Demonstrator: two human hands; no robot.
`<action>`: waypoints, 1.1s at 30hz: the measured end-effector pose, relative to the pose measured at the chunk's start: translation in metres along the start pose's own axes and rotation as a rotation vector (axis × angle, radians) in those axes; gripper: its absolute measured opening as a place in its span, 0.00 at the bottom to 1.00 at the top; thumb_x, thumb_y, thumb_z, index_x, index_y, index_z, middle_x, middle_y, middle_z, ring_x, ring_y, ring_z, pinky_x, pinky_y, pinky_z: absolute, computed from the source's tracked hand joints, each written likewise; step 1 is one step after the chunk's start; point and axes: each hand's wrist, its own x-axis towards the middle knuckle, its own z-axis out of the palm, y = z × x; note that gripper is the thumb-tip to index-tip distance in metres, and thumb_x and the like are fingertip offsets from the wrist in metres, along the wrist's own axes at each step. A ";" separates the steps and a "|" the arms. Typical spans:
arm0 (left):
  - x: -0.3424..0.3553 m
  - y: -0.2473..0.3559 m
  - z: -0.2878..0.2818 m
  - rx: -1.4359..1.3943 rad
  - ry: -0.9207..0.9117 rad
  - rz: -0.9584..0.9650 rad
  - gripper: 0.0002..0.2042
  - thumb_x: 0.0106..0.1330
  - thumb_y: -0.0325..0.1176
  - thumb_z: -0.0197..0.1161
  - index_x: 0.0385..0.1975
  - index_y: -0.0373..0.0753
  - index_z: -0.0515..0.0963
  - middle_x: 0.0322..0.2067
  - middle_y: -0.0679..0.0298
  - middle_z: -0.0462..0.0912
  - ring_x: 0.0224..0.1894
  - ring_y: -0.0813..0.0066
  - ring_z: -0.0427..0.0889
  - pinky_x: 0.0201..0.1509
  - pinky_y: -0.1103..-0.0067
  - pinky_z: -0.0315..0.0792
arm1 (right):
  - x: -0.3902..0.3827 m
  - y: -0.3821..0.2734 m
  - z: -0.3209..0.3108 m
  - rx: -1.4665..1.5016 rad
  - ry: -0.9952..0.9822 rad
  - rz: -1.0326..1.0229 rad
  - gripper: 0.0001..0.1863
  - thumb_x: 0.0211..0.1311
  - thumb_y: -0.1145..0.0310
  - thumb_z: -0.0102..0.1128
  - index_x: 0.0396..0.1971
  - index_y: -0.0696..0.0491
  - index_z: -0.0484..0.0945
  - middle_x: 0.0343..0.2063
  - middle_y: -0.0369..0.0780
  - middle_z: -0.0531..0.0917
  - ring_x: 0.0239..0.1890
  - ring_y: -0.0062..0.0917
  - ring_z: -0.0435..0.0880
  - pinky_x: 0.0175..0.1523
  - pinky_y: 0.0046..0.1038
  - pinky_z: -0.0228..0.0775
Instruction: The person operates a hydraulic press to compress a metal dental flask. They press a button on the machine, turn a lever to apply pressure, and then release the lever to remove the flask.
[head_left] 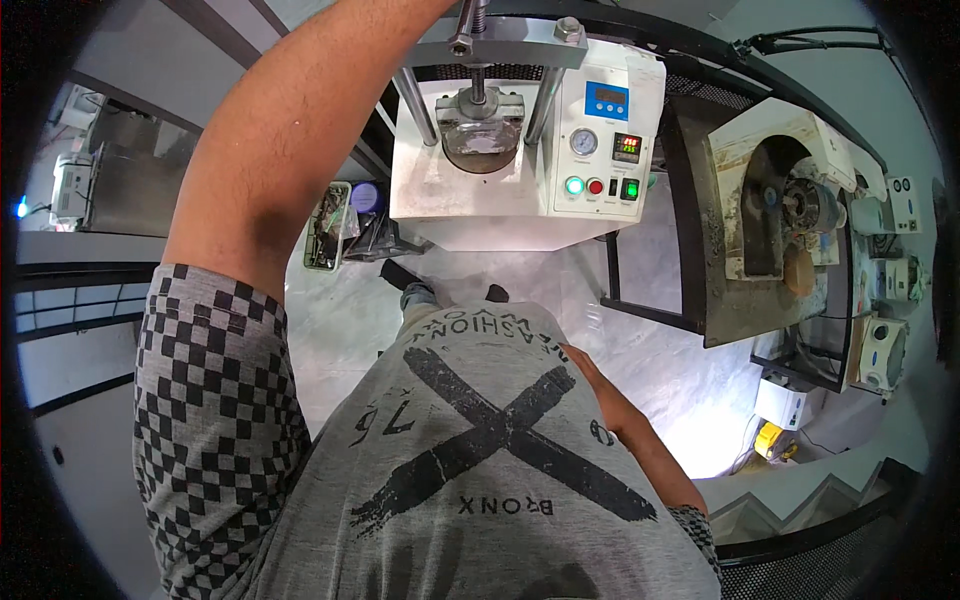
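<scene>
My left arm reaches up and forward past the top edge, so its hand is out of the picture. The hand's side of the arm ends close to the upper crossbar of a white bench press machine. Between the two steel posts a central screw rod holds a metal clamp block. A clear, glassy-looking block sits under it, over a round dark plate. My right arm hangs beside my body; the shirt hides its hand.
The press has a control panel with a gauge, displays and lit buttons. To the right, a dark metal bench carries a dirty white motor-driven machine. A tray of tools and a purple-lidded container sit at left.
</scene>
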 end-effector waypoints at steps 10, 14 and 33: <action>0.005 -0.003 0.007 0.108 0.004 0.072 0.18 0.64 0.38 0.55 0.40 0.31 0.87 0.44 0.43 0.86 0.50 0.45 0.86 0.53 0.60 0.81 | -0.001 -0.004 0.004 -0.029 0.010 -0.014 0.60 0.44 0.51 0.78 0.76 0.54 0.54 0.75 0.49 0.58 0.76 0.44 0.57 0.79 0.41 0.50; -0.004 0.006 -0.001 0.242 -0.017 0.044 0.19 0.65 0.40 0.56 0.43 0.32 0.86 0.47 0.43 0.86 0.52 0.47 0.86 0.55 0.61 0.80 | -0.003 -0.005 0.005 -0.012 0.011 0.002 0.60 0.43 0.50 0.78 0.76 0.54 0.54 0.75 0.49 0.58 0.76 0.44 0.56 0.79 0.42 0.50; -0.009 0.009 -0.009 0.296 -0.105 0.139 0.16 0.65 0.37 0.56 0.42 0.35 0.88 0.48 0.47 0.86 0.53 0.49 0.86 0.56 0.61 0.80 | -0.005 -0.003 0.007 -0.038 0.012 0.011 0.59 0.45 0.53 0.77 0.76 0.53 0.54 0.74 0.49 0.58 0.76 0.44 0.57 0.78 0.42 0.52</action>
